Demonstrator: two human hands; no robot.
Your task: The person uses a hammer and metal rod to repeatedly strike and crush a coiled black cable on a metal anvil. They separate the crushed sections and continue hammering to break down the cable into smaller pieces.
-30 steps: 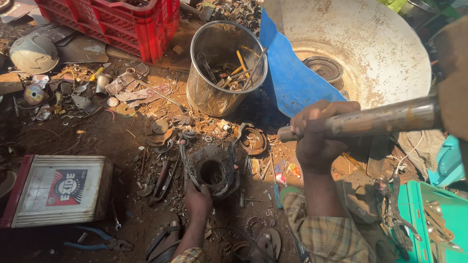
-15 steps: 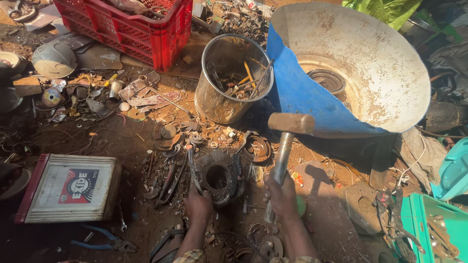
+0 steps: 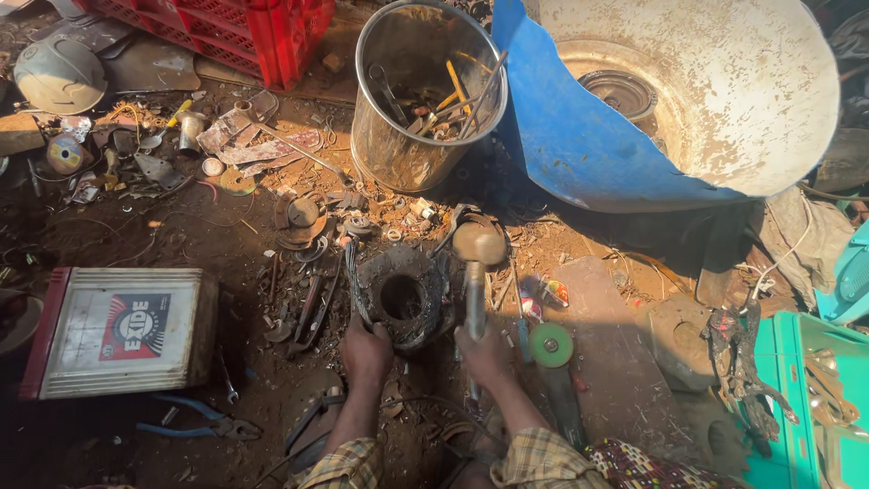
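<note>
The left hand (image 3: pixel 367 349) is closed on the near edge of a dark round metal part (image 3: pixel 403 297) with a hole in its middle, which lies on the dirt ground directly in front of this hand. The fingers are pressed together over the rim. The right hand (image 3: pixel 484 355) is closed around the handle of a hammer (image 3: pixel 476 272). The handle stands nearly upright from this hand, and the hammer head is just beside the right edge of the round part; I cannot tell if it touches it.

Just to the right of the right hand lies an angle grinder (image 3: pixel 554 362) with a green disc. Farther ahead of both hands stands a metal bucket (image 3: pixel 407 136) with tools inside, and to its right a blue and white drum piece (image 3: pixel 579 136). Well to the left of the left hand sits a white battery box (image 3: pixel 118 330), with blue pliers (image 3: pixel 195 418) near it.
</note>
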